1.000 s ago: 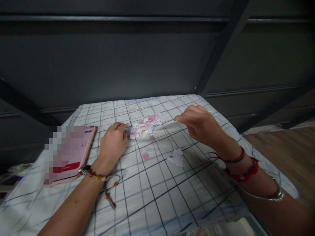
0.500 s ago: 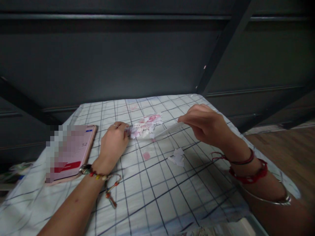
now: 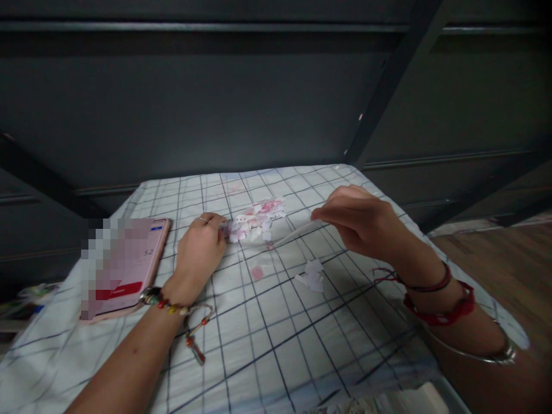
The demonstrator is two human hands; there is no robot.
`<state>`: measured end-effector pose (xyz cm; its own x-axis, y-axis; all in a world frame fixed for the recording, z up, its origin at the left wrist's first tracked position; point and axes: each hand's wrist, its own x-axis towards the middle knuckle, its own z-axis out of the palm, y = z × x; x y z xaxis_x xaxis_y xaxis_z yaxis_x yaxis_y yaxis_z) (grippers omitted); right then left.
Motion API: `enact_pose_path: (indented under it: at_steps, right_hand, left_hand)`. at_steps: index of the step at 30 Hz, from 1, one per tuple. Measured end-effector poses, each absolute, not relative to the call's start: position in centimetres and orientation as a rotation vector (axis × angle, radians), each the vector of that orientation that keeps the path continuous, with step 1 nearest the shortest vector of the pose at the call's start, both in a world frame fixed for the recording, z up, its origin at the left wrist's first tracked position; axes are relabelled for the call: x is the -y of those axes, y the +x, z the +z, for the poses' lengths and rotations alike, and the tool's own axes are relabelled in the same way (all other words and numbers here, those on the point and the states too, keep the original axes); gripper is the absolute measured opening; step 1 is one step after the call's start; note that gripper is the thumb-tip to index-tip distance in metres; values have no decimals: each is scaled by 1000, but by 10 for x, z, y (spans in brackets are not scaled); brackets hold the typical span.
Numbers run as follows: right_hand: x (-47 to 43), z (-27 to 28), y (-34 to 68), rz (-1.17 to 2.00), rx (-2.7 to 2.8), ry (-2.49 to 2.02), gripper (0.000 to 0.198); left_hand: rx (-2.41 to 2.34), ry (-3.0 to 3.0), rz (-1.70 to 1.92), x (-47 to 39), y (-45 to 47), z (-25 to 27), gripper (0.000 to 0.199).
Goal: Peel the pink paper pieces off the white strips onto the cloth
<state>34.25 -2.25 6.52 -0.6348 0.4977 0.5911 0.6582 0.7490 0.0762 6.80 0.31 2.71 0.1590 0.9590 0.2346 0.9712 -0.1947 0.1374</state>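
Note:
A small heap of torn paper scraps (image 3: 259,218), white with pink and red marks, lies on the checked cloth. My left hand (image 3: 202,244) rests at its left end, fingers curled and pressed together; what lies under the fingertips is hidden. Between thumb and fingers, my right hand (image 3: 357,221) pinches a thin, see-through plastic film (image 3: 295,233). Raised off the cloth, that film slopes down leftward to the near edge of the heap. Closer to me are a round pink spot (image 3: 257,272) and some loose white scraps (image 3: 312,276).
A pink-edged phone (image 3: 133,267) lies left of my left hand, its screen partly blurred out. The checked cloth (image 3: 259,356) covers the table. Dark panels (image 3: 194,109) stand behind it. A box edge (image 3: 452,391) with papery contents shows at the bottom right.
My right hand has shifted very slightly, and the film now looks narrower, turned more edge-on. My left hand and the scraps stay in place.

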Motion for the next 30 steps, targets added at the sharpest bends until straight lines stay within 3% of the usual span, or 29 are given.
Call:
enact_pose_path:
  at_steps: [30]
  right_hand:
    - [20,62,341,-582,2367,-938,34]
  left_hand:
    - [1931,-2327,-425,-4,68,25,39]
